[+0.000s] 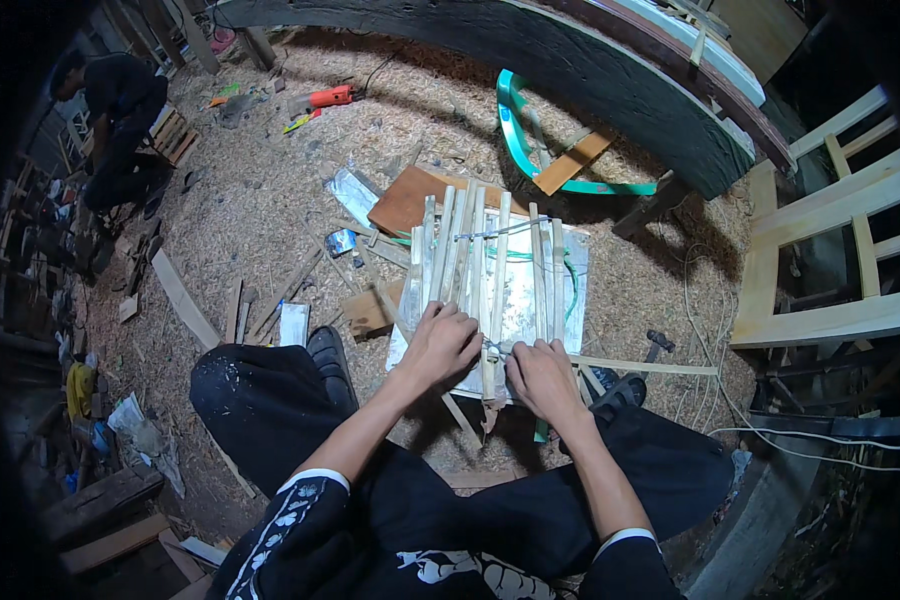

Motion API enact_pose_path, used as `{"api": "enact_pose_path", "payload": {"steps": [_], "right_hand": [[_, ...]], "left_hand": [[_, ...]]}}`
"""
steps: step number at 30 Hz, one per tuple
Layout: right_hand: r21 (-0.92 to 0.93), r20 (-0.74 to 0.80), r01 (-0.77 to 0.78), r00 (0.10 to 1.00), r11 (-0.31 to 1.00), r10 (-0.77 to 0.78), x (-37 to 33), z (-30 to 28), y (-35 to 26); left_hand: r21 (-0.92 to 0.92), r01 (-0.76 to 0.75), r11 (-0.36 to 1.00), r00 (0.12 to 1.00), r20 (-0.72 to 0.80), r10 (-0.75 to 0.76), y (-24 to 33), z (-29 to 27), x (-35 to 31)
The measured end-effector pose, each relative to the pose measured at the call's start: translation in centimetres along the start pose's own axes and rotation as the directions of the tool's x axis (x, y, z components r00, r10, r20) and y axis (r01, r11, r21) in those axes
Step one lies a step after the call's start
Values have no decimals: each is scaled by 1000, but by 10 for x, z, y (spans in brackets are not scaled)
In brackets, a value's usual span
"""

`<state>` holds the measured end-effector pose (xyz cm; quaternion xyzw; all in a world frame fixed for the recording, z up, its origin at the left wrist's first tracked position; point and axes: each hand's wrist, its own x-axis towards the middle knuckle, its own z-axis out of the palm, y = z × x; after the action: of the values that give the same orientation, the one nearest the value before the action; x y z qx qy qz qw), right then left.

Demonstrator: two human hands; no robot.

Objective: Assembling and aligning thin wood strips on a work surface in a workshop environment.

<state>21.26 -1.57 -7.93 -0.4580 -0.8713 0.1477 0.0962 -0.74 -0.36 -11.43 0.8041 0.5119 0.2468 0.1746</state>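
Observation:
Several slim wooden strips (459, 240) lie side by side on a pale, scuffed board (573, 285) in front of me. At their near ends my left hand (438, 345) is closed, its fingers curled down over the strips. My right hand (548, 380) is closed as well, a short way to the right. A thin, pale cord-like piece (496, 348) runs between the two hands across a strip; what each hand's fingertips hold is hidden. Green string (515, 255) lies around the far part of the strips, with a thin dark rod (485, 232) across them.
A hammer (658, 342) lies to the right. Brown board (420, 203), blue can (341, 242) and loose wood pieces surround the work. Farther off are a red power tool (332, 97), a green curved frame (511, 120) and a dark beam (610, 85). Another person (120, 100) bends at far left.

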Motion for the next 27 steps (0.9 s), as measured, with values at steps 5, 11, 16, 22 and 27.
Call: {"api": "enact_pose_path", "payload": {"steps": [5, 11, 16, 22, 27], "right_hand": [[-18, 73, 13, 997, 1000, -12, 0, 2, 1], [-43, 55, 35, 998, 998, -32, 2, 6, 2], [-59, 69, 28, 997, 998, -24, 2, 6, 2], [-17, -13, -13, 1000, 1000, 13, -4, 1, 0], [302, -43, -131, 988, 944, 151, 3, -24, 2]], "left_hand": [[3, 4, 1000, 1000, -12, -4, 7, 2, 1], [20, 7, 1000, 999, -51, -6, 6, 10, -2], [4, 21, 1000, 999, -40, -21, 7, 9, -1], [-55, 24, 998, 999, 24, -23, -6, -6, 3], [-145, 72, 987, 997, 7, -72, 2, -22, 4]]}}
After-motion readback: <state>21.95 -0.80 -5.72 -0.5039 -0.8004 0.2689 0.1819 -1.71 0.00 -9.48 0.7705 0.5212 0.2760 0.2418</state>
